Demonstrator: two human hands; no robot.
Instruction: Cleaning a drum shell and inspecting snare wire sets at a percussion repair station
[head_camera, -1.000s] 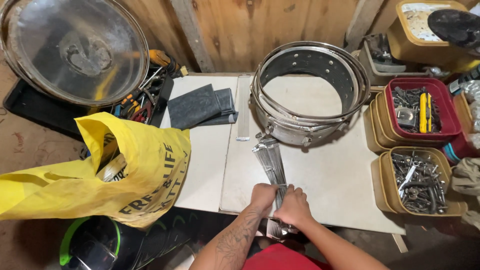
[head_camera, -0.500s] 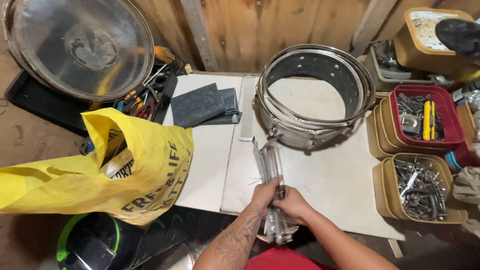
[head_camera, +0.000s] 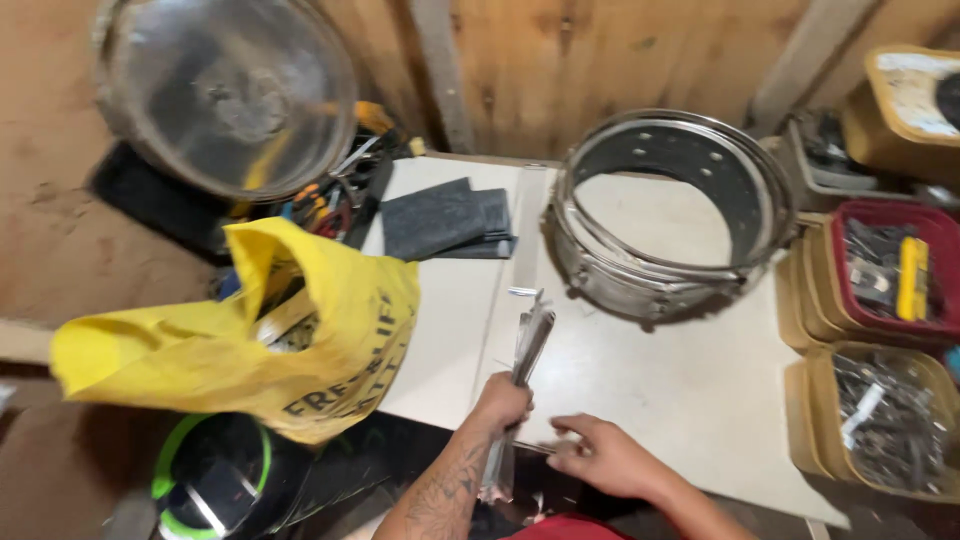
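My left hand (head_camera: 502, 403) grips a bundle of long thin metal rods (head_camera: 529, 345) in clear wrapping, held upright near the front edge of the white table (head_camera: 700, 390). My right hand (head_camera: 600, 455) hovers just to the right of it, fingers spread and holding nothing, low over the table edge. A round metal drum shell (head_camera: 668, 210) stands on the table behind the rods, to the right.
A yellow plastic bag (head_camera: 270, 340) hangs at the left of the table. Folded dark cloths (head_camera: 445, 220) lie at the table's back left. Tubs of metal hardware (head_camera: 880, 420) and a red tray (head_camera: 885, 265) stand at the right. A drum head (head_camera: 230, 90) leans on the wooden wall.
My right hand has let go of the rod bundle and moved off to the right. The left hand still holds it, tilted slightly right. The view has shifted left.
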